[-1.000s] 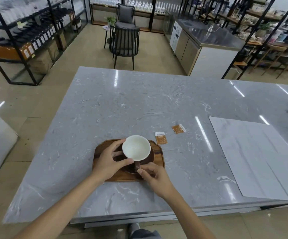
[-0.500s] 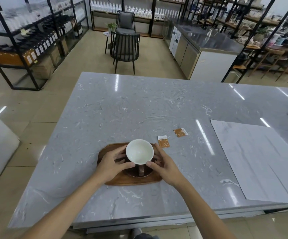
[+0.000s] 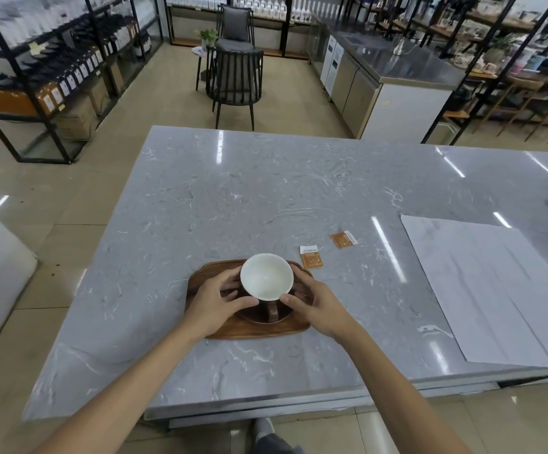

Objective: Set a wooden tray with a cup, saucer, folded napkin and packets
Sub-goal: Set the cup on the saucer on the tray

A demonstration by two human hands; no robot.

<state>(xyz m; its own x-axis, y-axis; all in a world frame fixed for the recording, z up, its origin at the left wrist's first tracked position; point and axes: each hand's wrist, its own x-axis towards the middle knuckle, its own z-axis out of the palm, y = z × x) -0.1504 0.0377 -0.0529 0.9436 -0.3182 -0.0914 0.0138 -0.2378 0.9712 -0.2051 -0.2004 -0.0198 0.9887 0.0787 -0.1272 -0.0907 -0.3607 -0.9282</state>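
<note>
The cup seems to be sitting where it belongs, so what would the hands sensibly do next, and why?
Probably let go and send the right hand to the nearer packet. The cup already sits on its saucer on the wooden tray, while both packets still lie on the counter beyond the tray.

Floor covered with glossy beige tiles. Large grey marble-pattern table placed in middle, ceiling lights reflected on it as white streaks. Black metal shelves with dark bottles and boxes seen on left. Two dark chairs set beyond table, small plant beside them. Steel counter with cabinet doors stood on right. White bottles lined on far shelf.
</note>
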